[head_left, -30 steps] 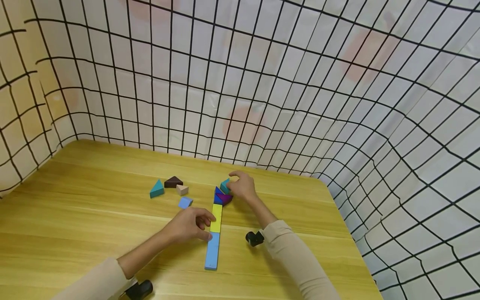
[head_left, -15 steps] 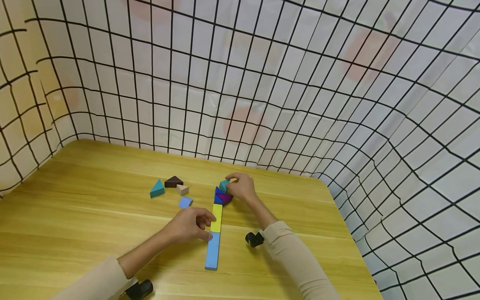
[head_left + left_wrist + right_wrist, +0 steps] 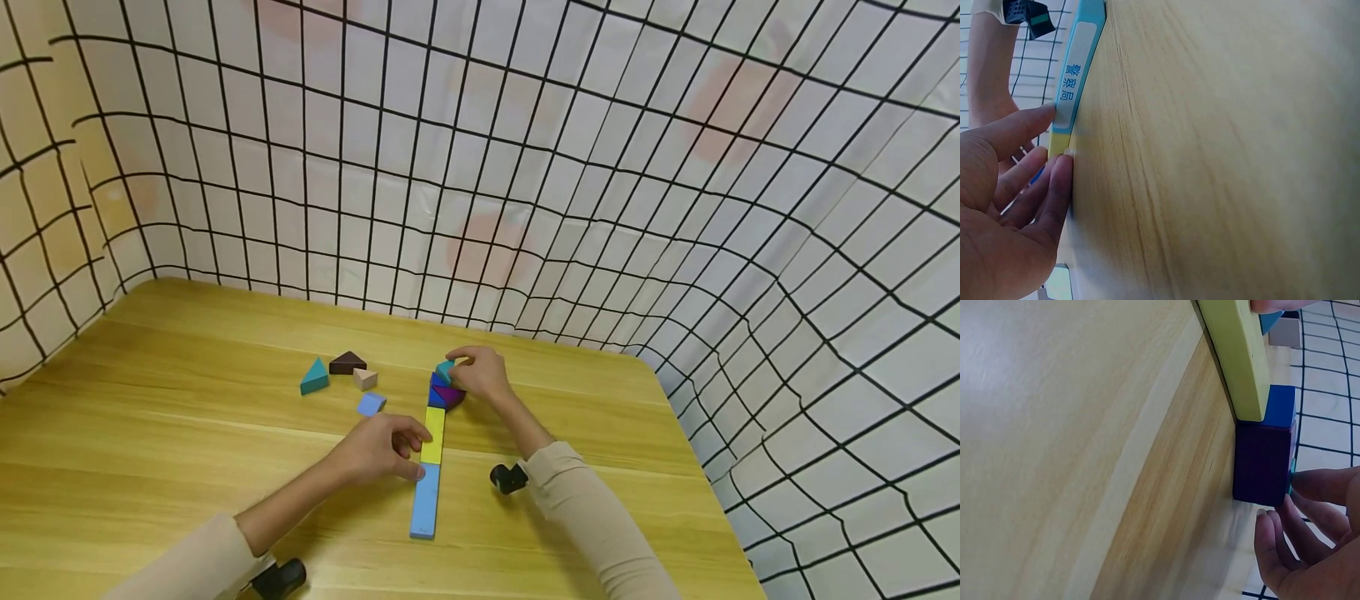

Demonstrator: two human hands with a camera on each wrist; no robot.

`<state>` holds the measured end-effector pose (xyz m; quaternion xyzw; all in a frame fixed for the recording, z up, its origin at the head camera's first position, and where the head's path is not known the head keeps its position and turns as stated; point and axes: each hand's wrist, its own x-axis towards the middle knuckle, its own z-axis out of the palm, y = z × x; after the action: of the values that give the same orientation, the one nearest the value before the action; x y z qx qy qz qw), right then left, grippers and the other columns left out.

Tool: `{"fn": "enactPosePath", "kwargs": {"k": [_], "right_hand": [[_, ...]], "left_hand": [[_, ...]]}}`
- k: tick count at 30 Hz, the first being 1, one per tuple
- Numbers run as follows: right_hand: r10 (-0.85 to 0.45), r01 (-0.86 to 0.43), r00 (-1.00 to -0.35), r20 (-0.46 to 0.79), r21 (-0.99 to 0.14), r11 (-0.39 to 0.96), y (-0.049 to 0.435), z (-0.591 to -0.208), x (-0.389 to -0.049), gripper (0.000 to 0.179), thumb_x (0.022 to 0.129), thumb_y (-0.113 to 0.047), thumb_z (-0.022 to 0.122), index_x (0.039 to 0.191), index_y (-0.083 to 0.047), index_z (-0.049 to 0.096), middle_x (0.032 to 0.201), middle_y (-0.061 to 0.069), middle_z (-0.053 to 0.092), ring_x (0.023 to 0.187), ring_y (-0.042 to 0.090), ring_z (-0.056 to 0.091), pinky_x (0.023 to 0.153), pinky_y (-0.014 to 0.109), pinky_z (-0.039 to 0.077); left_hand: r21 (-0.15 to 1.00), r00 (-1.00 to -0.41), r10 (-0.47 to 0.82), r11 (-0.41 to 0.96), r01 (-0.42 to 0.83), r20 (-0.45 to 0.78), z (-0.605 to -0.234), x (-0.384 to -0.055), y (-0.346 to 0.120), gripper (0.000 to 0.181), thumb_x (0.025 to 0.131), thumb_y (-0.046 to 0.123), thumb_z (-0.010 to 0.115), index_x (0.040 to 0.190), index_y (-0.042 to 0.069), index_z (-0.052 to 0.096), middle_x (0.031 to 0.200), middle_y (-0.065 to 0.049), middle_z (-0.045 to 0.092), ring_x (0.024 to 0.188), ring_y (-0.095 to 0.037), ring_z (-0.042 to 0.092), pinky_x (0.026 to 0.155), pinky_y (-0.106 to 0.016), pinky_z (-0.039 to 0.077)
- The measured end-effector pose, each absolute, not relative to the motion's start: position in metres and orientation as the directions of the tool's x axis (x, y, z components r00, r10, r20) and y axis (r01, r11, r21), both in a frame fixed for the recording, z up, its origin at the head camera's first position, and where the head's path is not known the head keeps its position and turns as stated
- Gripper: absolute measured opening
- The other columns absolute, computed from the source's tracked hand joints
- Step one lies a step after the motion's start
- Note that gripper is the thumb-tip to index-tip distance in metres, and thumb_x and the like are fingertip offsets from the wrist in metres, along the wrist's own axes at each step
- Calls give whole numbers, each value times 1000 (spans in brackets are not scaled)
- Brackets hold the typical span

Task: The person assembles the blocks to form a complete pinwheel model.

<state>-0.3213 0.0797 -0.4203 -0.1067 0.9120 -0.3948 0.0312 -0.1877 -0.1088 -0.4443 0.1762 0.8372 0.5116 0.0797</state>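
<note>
A light blue block and a yellow block lie end to end in a line. My left hand reaches in from the left, thumb at the light blue block's side and relaxed fingertips at the yellow one. The left wrist view shows a printed white label along the light blue side. Beyond the yellow block sit a dark blue block and a purple block, side by side. At their far side, my right hand pinches a teal block, mostly covered by fingers in the right wrist view.
Left of the line lie a teal triangular block, a dark brown triangular block, a small beige block and a periwinkle block. A black grid over pale sheeting encloses the wooden table at the back and sides.
My right hand has shifted the teal block slightly left and toward me, turning it against the dark blue and purple blocks. My left hand has stayed in place.
</note>
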Motion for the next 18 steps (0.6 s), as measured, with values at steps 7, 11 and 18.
{"fn": "enactPosePath", "kwargs": {"k": [7, 11, 18], "right_hand": [[-239, -184, -971, 27, -723, 666, 79, -419, -320, 33, 84, -6, 67, 115, -8, 77, 93, 13, 77, 65, 16, 58, 57, 24, 44], [-248, -192, -968, 28, -718, 669, 79, -418, -320, 33, 85, -6, 67, 116, -8, 77, 94, 13, 78, 67, 15, 61, 57, 23, 45], [-264, -204, -964, 29, -717, 667, 79, -420, -320, 34, 84, -5, 65, 116, -8, 77, 94, 14, 77, 66, 16, 59, 56, 24, 43]], "left_hand": [[881, -924, 378, 420, 219, 49, -445, -189, -109, 41, 75, 14, 90, 111, 3, 72, 94, -5, 69, 83, -17, 62, 73, -23, 52], [880, -923, 381, 420, 224, 53, -444, -189, -109, 41, 75, 14, 90, 111, 3, 72, 94, -5, 69, 84, -18, 62, 73, -23, 52], [880, -923, 380, 418, 225, 55, -445, -189, -109, 41, 75, 14, 90, 110, 3, 73, 94, -5, 69, 82, -15, 61, 72, -23, 52]]}}
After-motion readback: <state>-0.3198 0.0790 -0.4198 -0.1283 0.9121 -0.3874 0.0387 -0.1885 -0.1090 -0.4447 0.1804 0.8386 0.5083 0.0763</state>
